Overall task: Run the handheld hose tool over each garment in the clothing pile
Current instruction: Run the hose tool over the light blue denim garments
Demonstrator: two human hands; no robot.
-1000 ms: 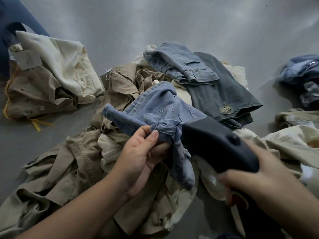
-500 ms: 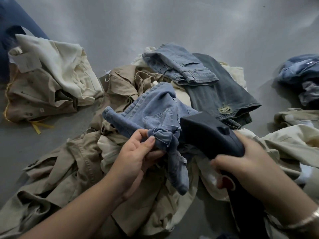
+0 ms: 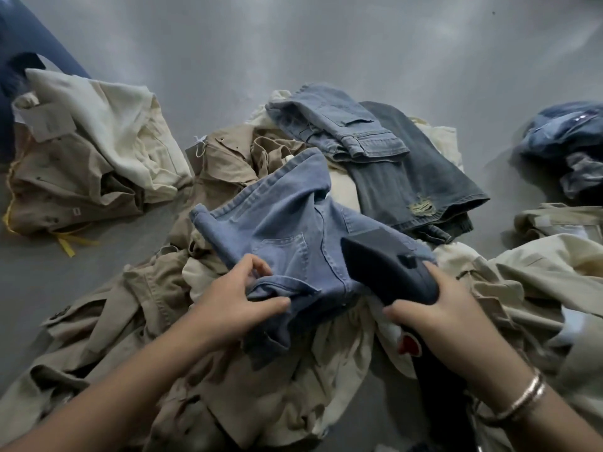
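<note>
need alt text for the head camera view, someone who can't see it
A person's right hand grips a dark handheld hose tool against light blue denim jeans that the left hand pinches, above a pile of beige and cream garments on a grey floor.

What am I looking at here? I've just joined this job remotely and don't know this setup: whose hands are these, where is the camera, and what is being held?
There is no machine here: a person works with bare hands, and the single camera sits on their head, looking forward and down. The left hand pinches a fold of light blue jeans lying on top of a clothing pile on a grey floor. The right hand, with bracelets at the wrist, has its grip on the handle of a dark handheld hose tool, whose head rests against the jeans. Around lie beige and cream garments, darker jeans further back, and a separate heap to the left.
</note>
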